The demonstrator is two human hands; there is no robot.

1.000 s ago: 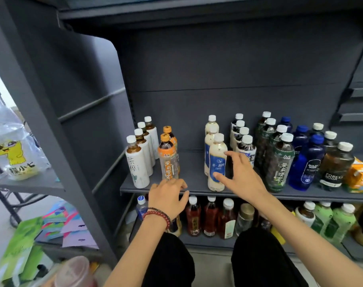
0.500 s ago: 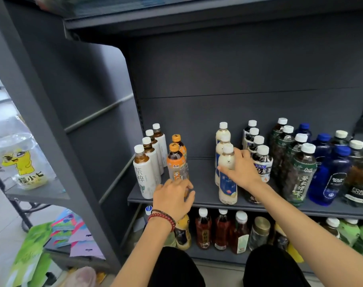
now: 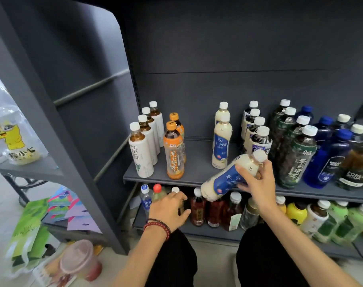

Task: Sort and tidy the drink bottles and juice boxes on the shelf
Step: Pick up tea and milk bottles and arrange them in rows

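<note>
Bottle of creamy drink with a blue label (image 3: pixel 228 179): half a second ago it stood upright at the front of its row on the middle shelf (image 3: pixel 197 156) with my right hand just reaching its shoulder. Now it is off the shelf, tilted with its white cap up to the right and its base down to the left, in front of the shelf's edge. My right hand (image 3: pixel 257 183) holds it, fingers wrapped round its neck and upper label. Two matching cream bottles (image 3: pixel 221 146) are left standing in that row.

My left hand (image 3: pixel 167 210), with a red bead bracelet (image 3: pixel 158 225) at the wrist, has dropped from beside the orange tea bottle (image 3: pixel 174 154) to the lower shelf (image 3: pixel 197 232). Its fingers reach among the bottles there with the thumb spread; I cannot tell whether it grips one or only touches.

My fingers cover part of the held bottle's label, and the bottle hides the bottom of the front dark bottle (image 3: pixel 260 139) behind it. My left hand covers what stands behind it on the lower shelf, beside the red tea bottles (image 3: pixel 197 210). At the right edge the Forest Soda bottle (image 3: pixel 356 170) is cut off, next to the blue bottles (image 3: pixel 329 160) and green-label bottles (image 3: pixel 298 160). A cup (image 3: pixel 81 259) on the floor at the lower left is too blurred to read.
</note>
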